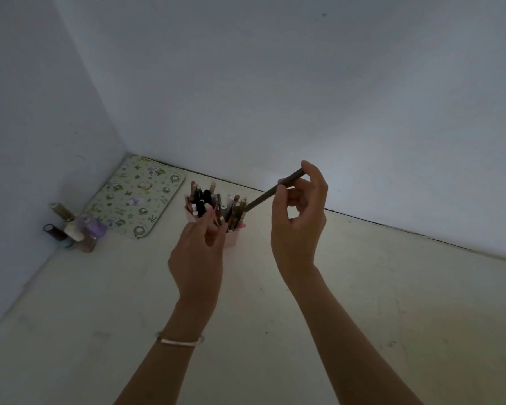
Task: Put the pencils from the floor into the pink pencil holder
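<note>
The pink pencil holder [232, 238] stands on the pale floor near the wall, packed with several pencils and pens [216, 204]. My right hand [298, 226] pinches a dark brown pencil [270, 192] between thumb and fingers; the pencil slants down to the left, its lower tip at the holder's right rim. In front of the holder sits my left hand [197, 252], fingers curled against its near side and hiding most of its wall. A bangle circles the left wrist.
A floral mat [135, 197] lies in the corner to the left of the holder. Several small bottles [73, 228] cluster by the left wall. White walls [304, 97] meet the floor just behind the holder. Bare floor [421, 302] spreads to the right.
</note>
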Tool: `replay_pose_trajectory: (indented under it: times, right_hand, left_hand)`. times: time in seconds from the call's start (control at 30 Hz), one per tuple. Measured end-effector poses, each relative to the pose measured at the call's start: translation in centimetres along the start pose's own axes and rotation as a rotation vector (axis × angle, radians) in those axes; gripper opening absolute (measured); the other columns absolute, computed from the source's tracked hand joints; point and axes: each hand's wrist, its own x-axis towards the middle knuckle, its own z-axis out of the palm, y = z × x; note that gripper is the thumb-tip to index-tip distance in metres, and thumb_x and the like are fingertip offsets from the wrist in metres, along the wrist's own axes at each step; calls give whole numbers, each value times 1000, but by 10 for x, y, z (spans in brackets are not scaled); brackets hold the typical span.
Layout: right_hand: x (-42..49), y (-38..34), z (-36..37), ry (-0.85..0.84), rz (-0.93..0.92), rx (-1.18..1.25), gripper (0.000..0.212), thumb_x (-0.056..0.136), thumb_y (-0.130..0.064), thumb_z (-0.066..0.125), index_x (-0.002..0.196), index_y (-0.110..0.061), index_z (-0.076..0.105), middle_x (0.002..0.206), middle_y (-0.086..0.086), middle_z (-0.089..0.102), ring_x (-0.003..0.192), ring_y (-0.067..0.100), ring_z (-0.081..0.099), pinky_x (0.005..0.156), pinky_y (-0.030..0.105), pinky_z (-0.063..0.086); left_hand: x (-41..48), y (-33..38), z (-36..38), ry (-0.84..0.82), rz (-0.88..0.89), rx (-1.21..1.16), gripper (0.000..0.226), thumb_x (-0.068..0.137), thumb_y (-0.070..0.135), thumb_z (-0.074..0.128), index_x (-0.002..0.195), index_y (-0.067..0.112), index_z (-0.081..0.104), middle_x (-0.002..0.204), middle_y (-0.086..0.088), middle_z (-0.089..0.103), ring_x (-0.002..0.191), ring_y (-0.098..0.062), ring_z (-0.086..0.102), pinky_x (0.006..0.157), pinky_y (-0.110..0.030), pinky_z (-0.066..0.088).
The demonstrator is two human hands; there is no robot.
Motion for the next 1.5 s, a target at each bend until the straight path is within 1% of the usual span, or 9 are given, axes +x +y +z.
replay_pose_trajectory:
  times: [0.27, 0.5, 0.7, 0.8, 0.93, 1.07, 1.2, 1.4, 1.5]
  right_hand:
    - [-15, 14, 22, -252, -55, -216, 38, 94, -10, 56, 127, -22, 42, 97, -3, 63, 76, 11, 60, 70, 23, 54]
    - [-38, 41, 24, -493, -202, -619, 30, 88, -23, 51, 106, -17, 75, 136, 10, 53, 127, 27, 45, 107, 39, 32]
    - [-31, 25, 10, -301, -65, -371, 68, 80, -23, 51, 146, -17, 36, 154, 9, 28, 142, 15, 27, 116, 39, 21]
    - [-30, 24, 2, -248, 220, -278, 75, 79, -24, 54, 147, -19, 25, 150, 2, 33, 139, 18, 31, 114, 49, 28]
    - [-51, 39, 21, -667, 554, -394, 97, 79, -36, 71, 153, -18, 12, 158, 2, 21, 144, 21, 21, 116, 48, 28]
    - [-62, 57, 58, -587, 655, -260, 53, 84, -28, 68, 130, -23, 44, 120, 2, 61, 108, 23, 61, 87, 41, 53]
    - [-50, 73, 85, -468, 664, -315, 40, 84, -39, 68, 116, -20, 51, 106, 1, 64, 92, 23, 64, 73, 35, 52]
    - [-16, 88, 118, -427, 669, -341, 33, 88, -35, 63, 112, -16, 50, 104, 6, 65, 92, 28, 63, 78, 41, 53]
    - [-9, 93, 125, -400, 666, -325, 31, 91, -34, 61, 113, -16, 48, 106, 9, 64, 95, 31, 63, 77, 41, 52]
  left_hand:
    - [15, 4, -25, 185, -52, -236, 32, 84, 27, 53, 113, 40, 54, 77, 22, 60, 64, 1, 60, 49, -4, 35]
    - [22, -6, -25, 201, -86, -289, 34, 85, 20, 53, 117, 30, 55, 84, 13, 61, 61, -3, 58, 58, -26, 48]
    - [35, -11, -33, 213, -41, -367, 49, 75, 15, 51, 124, 24, 50, 100, 9, 55, 77, -12, 55, 65, -36, 52]
    - [58, -31, -39, 3, -67, -338, 80, 70, 6, 59, 142, 32, 34, 127, 5, 46, 98, -15, 55, 77, -39, 53]
    - [79, -44, -29, -439, -119, -358, 104, 65, 25, 82, 152, 33, 25, 154, 3, 31, 136, -15, 36, 109, -41, 40]
    - [85, -36, -7, -495, -104, -412, 76, 69, 20, 87, 136, 20, 52, 118, 4, 61, 115, -19, 60, 98, -39, 51]
    - [107, -28, 8, -352, -12, -319, 38, 76, 15, 81, 111, 10, 65, 97, 0, 67, 94, -20, 65, 82, -29, 53]
    - [148, -23, 26, -336, 5, -358, 36, 81, 20, 78, 112, 10, 65, 98, -2, 69, 90, -14, 63, 73, -8, 46]
    - [161, -25, 37, -345, 3, -338, 36, 81, 24, 78, 111, 10, 65, 100, -3, 72, 96, -20, 67, 84, -30, 55]
